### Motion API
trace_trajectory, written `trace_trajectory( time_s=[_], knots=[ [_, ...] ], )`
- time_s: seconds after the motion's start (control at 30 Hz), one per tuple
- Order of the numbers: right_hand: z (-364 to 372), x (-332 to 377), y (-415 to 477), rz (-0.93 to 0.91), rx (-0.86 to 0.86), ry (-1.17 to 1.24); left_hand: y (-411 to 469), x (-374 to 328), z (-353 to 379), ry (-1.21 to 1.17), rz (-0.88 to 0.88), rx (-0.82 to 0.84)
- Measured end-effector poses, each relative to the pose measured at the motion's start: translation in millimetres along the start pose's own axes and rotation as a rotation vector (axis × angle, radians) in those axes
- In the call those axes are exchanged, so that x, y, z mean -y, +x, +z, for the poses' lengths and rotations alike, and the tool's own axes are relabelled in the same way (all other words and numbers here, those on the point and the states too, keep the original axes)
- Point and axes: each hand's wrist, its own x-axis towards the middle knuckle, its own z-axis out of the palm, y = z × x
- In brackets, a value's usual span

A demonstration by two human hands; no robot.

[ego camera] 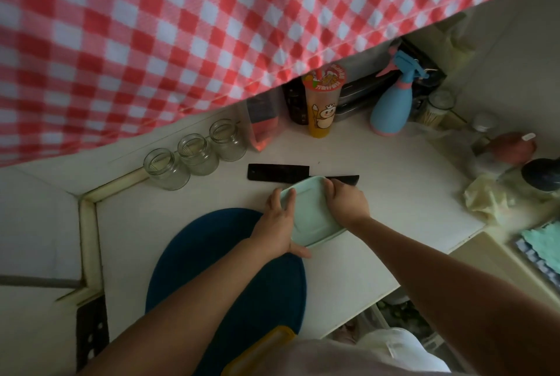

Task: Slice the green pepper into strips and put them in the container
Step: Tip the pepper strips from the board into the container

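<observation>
Head view has us holding the pale green container [313, 218] between both hands at the far right edge of the blue cutting board [212, 260]. Our left hand [277, 225] grips its left side, fingers spread on top and thumb at the near edge, while our right hand [348, 202] curls its fingers over the far right rim. Just beyond it a black cleaver [277, 172] lies flat on the white counter [394, 193], and three glass jars [197, 154] stand farther left.
</observation>
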Motion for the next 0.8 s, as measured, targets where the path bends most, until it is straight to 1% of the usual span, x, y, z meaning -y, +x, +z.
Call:
trace_trajectory(
  time_s=[0.1, 0.23, 0.3, 0.33, 0.37, 0.4, 0.43, 0.47, 0.5, 0.53, 0.57, 0.6, 0.7, 0.8],
  knots=[
    [-2, 1, 0, 0.002, -0.009, -0.005, 0, 1, -2, -0.034, -0.001, 0.007],
    [-6, 6, 0, 0.007, 0.024, -0.027, -2, 6, -5, -0.109, -0.003, 0.031],
    [-8, 9, -3, 0.028, 0.050, -0.024, -6, 10, -3, -0.211, 0.002, 0.029],
    [-9, 9, -5, 0.043, 0.051, -0.013, -9, 10, -2, -0.326, -0.001, -0.013],
    [-9, 9, -8, 0.060, 0.043, 0.015, -12, 9, 1, -0.479, -0.030, -0.090],
    [-8, 8, -13, 0.086, 0.030, 0.076, -16, 7, 3, -0.650, -0.080, -0.201],
    [-6, 9, -19, 0.116, 0.014, 0.157, -22, 4, 5, -0.828, -0.164, -0.303],
    [-7, 12, -24, 0.140, -0.007, 0.240, -28, -1, 6, -1.013, -0.264, -0.343],
    [-8, 17, -29, 0.154, -0.027, 0.316, -33, -4, 6, -1.210, -0.353, -0.313],
    [-9, 23, -33, 0.152, -0.039, 0.388, -37, -6, 7, -1.391, -0.401, -0.236],
    [-13, 32, -36, 0.147, -0.031, 0.456, -43, -6, 9, -1.532, -0.401, -0.173],
    [-18, 41, -38, 0.140, -0.003, 0.522, -48, -6, 10, -1.602, -0.375, -0.159],
    [-30, 65, -39, 0.154, 0.127, 0.659, -61, 3, 7, -1.694, -0.315, -0.233],
    [-28, 78, -40, 0.111, 0.192, 0.583, -74, 11, -1, -1.734, -0.334, -0.244]
  ],
)
